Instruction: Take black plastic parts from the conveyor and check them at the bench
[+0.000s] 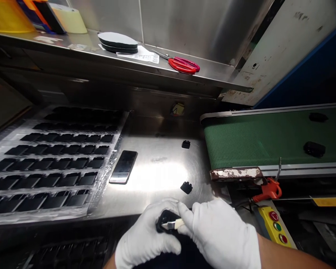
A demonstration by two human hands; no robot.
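Both my hands wear white gloves at the near edge of a steel table [162, 168]. My left hand [148, 235] grips a small black plastic part [164, 218]. My right hand [218, 231] holds a small pale-handled tool [173, 225] with its tip against that part. Two more small black parts lie loose on the table, one close by [186, 187] and one farther back [186, 144].
A clear tray [44, 164] with rows of black parts lies left, a phone [124, 166] beside it. A green conveyor belt [254, 142] carries black parts [314, 148] at right. Red scissors [184, 65] and stacked insoles [118, 42] sit on the shelf. A button box [274, 226] is near right.
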